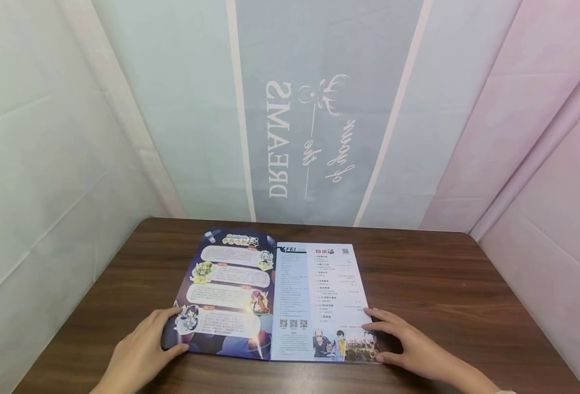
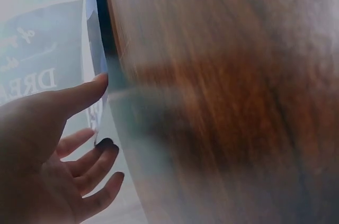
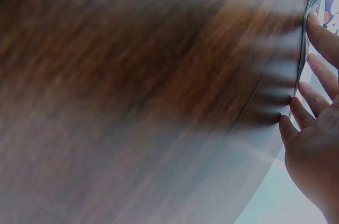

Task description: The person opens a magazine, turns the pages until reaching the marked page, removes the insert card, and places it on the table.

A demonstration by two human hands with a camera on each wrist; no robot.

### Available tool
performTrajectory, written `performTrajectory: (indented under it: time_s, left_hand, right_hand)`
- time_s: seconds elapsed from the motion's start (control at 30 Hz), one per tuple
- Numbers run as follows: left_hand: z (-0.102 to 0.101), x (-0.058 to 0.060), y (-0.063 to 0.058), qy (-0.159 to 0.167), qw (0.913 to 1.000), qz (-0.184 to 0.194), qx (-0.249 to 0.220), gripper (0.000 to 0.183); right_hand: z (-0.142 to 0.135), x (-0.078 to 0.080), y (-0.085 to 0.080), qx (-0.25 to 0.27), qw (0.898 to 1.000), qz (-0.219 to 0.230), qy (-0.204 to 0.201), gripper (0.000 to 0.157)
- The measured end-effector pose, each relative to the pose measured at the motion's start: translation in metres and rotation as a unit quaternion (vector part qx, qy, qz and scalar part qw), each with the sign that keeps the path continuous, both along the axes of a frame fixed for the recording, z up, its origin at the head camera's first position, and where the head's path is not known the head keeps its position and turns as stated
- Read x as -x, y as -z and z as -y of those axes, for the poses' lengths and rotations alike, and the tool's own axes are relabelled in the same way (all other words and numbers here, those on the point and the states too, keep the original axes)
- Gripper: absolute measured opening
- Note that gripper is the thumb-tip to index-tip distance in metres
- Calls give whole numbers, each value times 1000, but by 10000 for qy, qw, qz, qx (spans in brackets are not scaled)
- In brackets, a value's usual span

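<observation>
Can see an open, glossy paper magazine [image 1: 273, 298] lying flat on a dark brown wood-grain table [image 1: 418, 279], at six o'clock in the head view. Find at nine o'clock of its fold a dark blue left page [image 1: 221, 345], printed with four white rounded text boxes [image 1: 233, 256] and small colourful cartoon characters [image 1: 203, 272]. Find at three o'clock of the fold a mostly white right page [image 1: 341, 295] with a pale blue column [image 1: 292, 295] of text, three small square black-and-white codes [image 1: 293, 323] low in that column, and, towards five o'clock, two cartoon figures [image 1: 326, 346] beside a printed crowd photograph [image 1: 361, 348].

Can see a bare left hand [image 1: 139, 346] at eight o'clock of the magazine, touching the outer edge of the left page, with a thumb well apart from slightly bent, loosely parted fingers. Cannot tell whether pinching any paper there.

Can see a bare right hand [image 1: 410, 347] at four o'clock, touching the outer edge of the right page, fanned out with clear gaps between all five digits in the right wrist view.

Notice at twelve o'clock, beyond the table, a pale blue-grey cloth backdrop [image 1: 196, 137] with mirrored white lettering [image 1: 277, 139] reading DREAMS, plus paler fabric panels at ten o'clock [image 1: 39, 164] and two o'clock.
</observation>
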State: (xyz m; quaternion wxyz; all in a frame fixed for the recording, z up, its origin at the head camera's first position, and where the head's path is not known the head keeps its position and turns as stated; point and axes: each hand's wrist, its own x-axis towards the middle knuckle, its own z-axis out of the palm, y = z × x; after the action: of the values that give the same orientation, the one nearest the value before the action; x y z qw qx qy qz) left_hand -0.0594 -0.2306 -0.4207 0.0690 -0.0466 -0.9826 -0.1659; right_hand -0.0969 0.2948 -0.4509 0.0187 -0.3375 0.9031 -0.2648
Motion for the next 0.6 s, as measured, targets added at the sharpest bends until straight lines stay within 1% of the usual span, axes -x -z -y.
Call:
performTrajectory:
  time_s: [0.1, 0.27, 0.47, 0.6]
  left_hand:
    - [3, 3, 3, 41, 9997, 225, 104, 75]
    - [5, 5, 3, 72, 9973, 669, 277, 73]
    - [4, 6, 0, 33, 9945, 907, 523, 70]
    - [3, 7, -2, -44, 9927, 1063, 576, 68]
  right_hand:
    - [0, 0, 0, -25, 10000, 9, 16, 50]
    - [0, 0, -1, 5, 9999, 102, 5, 50]
    - [0, 0, -3, -26, 9999, 136, 2, 49]
    - [1, 0, -7, -173, 9997, 141, 104, 49]
